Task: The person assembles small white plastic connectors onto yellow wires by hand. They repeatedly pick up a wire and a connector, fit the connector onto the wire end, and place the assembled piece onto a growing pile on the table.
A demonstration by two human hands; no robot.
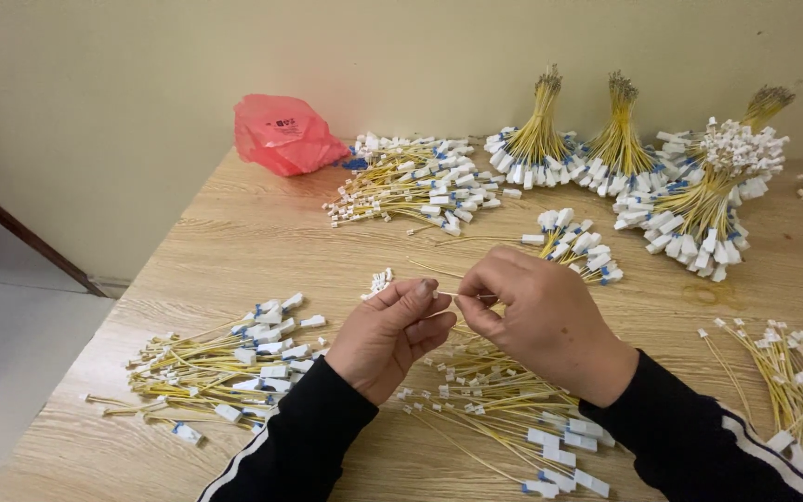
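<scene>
Bench clutter — bag and bundles

A red plastic bag [285, 133] lies far beyond the grip; tied wire bundles [617, 149] stand beyond-right — near the wall.

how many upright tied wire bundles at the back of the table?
4: three stand in a row by the wall, one leans in front at right. The rest are loose piles; more could sit beyond the right edge.
</scene>
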